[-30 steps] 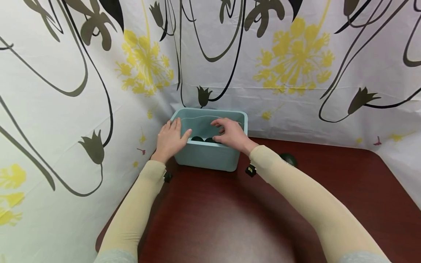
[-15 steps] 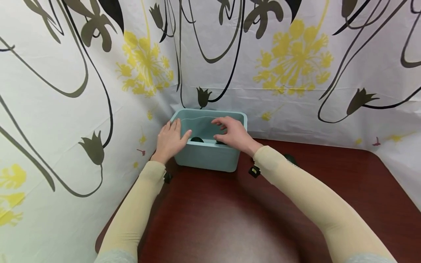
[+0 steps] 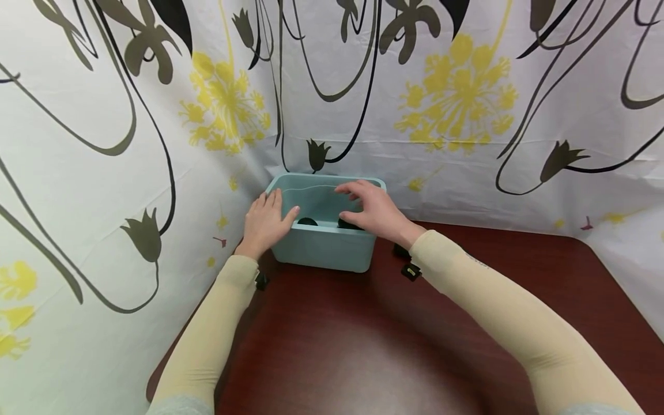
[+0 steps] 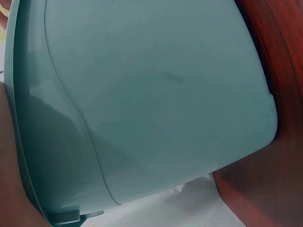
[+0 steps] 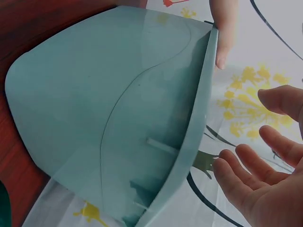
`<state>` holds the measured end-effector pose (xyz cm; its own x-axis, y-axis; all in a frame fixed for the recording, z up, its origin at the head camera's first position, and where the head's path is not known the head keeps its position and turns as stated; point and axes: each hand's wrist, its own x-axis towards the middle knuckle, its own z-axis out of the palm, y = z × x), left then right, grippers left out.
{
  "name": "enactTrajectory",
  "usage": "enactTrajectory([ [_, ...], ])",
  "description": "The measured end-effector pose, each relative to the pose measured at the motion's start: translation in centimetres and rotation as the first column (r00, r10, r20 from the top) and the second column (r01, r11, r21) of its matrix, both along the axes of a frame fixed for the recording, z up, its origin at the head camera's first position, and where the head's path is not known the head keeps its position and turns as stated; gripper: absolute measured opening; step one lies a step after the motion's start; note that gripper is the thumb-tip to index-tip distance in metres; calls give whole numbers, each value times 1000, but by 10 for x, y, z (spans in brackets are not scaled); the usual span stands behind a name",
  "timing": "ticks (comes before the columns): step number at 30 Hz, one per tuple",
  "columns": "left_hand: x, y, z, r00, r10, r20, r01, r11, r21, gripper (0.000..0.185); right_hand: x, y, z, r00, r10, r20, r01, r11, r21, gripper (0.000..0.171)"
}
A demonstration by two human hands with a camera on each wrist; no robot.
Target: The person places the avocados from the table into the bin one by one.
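A teal plastic bin [image 3: 321, 248] stands at the back of the dark red table [image 3: 363, 346], in the corner of the curtain. My left hand [image 3: 264, 222] rests on its near left corner, fingers straight along the side, thumb [image 5: 222, 33] on the front rim. My right hand [image 3: 373, 212] hovers over the bin's right half with fingers spread and holds nothing; the right wrist view shows its bare fingers [image 5: 258, 187] beside the rim. Two dark round things [image 3: 307, 221] [image 3: 346, 224] lie inside, partly hidden. The bin's wall [image 4: 156, 94] fills the left wrist view.
A white curtain [image 3: 467, 115] with yellow and black flowers closes in the table at the back and left. A dark green edge [image 5: 3, 208] shows beside the bin in the right wrist view. Bare tabletop lies in front of the bin and to its right.
My right hand has drifted slightly right over the bin, and its arm now covers a dark green thing on the table. One dark thing inside now shows further right. The left hand stays.
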<state>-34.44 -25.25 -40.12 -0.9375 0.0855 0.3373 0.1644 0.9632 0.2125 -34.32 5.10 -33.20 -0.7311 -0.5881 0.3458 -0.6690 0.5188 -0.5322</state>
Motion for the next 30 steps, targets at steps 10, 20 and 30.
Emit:
enactTrajectory([
  [10, 0, 0, 0, 1000, 4, -8, -4, 1000, -1, 97, 13, 19, 4, 998, 5, -62, -6, 1000, -8, 49],
  [20, 1, 1, -3, 1000, -1, -20, 1, 1000, 8, 94, 25, 46, -2, 990, 16, -139, -18, 1000, -14, 48],
  [30, 1, 1, -2, 1000, 2, -21, -2, 1000, -5, 92, 37, 78, -11, 987, -29, -156, 29, 1000, -4, 51],
])
